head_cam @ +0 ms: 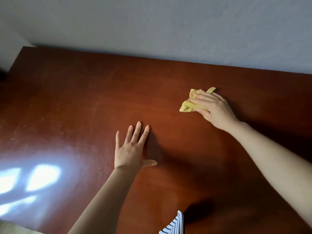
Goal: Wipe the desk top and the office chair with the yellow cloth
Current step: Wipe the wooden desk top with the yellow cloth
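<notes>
Head view, bench-wiping step seemingly in hand: right hand [214, 108] laid flat with straight fingers, pressing the bunched yellow cloth [187, 106] onto the reddish bench [67, 98] toward two o'clock of centre; left hand [130, 149] released, fingers splayed, palm down on bare wood at about seven o'clock from the cloth, well apart from it. Next calls, probably, for dragging the cloth under steady pressure toward nine o'clock across the scuffed stretch, lifting the bracing hand out of its path. No container anywhere in sight, nor the office chair, so likely much left to do.
</notes>
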The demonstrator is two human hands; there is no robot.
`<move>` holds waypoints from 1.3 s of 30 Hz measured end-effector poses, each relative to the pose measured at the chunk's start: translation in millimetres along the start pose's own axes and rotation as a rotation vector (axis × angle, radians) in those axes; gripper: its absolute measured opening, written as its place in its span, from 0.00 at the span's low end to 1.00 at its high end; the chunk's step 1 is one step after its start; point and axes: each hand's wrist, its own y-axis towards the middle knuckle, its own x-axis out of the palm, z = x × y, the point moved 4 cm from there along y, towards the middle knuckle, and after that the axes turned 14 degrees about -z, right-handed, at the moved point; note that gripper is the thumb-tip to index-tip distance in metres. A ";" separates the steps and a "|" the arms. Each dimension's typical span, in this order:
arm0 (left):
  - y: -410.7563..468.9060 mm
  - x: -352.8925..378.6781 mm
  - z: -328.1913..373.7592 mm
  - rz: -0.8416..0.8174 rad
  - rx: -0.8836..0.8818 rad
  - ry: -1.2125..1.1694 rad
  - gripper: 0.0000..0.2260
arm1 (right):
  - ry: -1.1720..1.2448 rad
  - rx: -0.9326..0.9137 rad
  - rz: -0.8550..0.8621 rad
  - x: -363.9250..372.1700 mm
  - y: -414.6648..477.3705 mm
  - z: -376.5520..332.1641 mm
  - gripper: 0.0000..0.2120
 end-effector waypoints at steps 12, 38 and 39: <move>3.8 6.9 -1.7 0.039 0.035 -0.026 0.50 | 0.106 0.407 0.140 -30.4 96.4 48.6 0.17; -38.7 14.2 -31.8 0.651 0.248 -0.257 0.15 | -0.100 -0.221 -0.120 60.0 -76.3 -106.3 0.18; -45.2 19.9 -37.5 0.670 0.233 -0.289 0.14 | -0.111 -0.270 -0.157 57.3 -65.5 -103.7 0.18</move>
